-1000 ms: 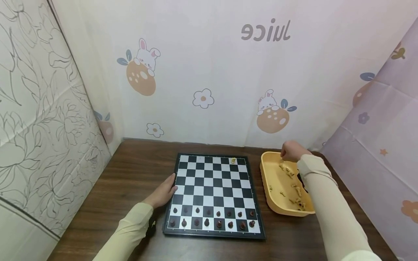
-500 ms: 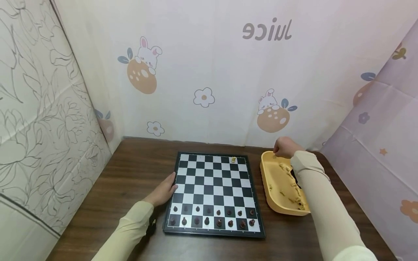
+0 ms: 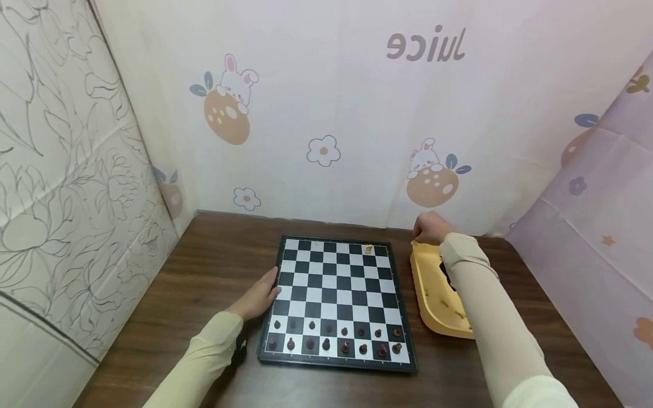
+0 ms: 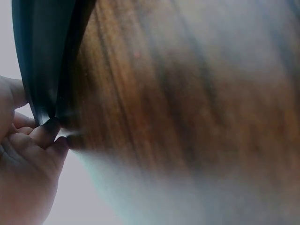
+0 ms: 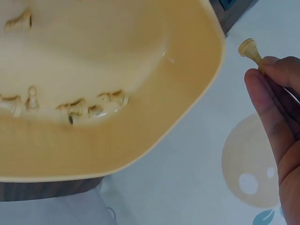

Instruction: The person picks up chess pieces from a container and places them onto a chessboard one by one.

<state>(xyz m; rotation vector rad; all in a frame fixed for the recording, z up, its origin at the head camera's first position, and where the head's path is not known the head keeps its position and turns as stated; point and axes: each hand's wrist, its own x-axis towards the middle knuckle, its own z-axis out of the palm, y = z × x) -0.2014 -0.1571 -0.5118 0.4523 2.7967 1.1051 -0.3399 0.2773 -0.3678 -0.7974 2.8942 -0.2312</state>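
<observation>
A black-framed chessboard (image 3: 334,296) lies on the table. My left hand (image 3: 257,296) grips its left edge; in the left wrist view the fingers (image 4: 44,136) are at the board's dark side (image 4: 44,51). My right hand (image 3: 432,228) is above the far left corner of a yellow tray (image 3: 425,300). In the right wrist view, its thumb and finger pinch a cream chess piece (image 5: 251,49), base outward, beyond the tray's rim. One light piece (image 3: 369,249) stands on the far row. Dark pieces (image 3: 346,347) fill the two near rows.
Several cream chess pieces (image 5: 77,107) lie loose in the tray. A patterned wall sheet (image 3: 326,102) rises right behind the table (image 3: 232,243). A small dark object (image 3: 240,347) sits by my left sleeve, partly hidden.
My right hand has moved left from over the tray's pieces to its far left corner, with the cream chess piece pinched. My left hand keeps its place; the head view has shifted slightly.
</observation>
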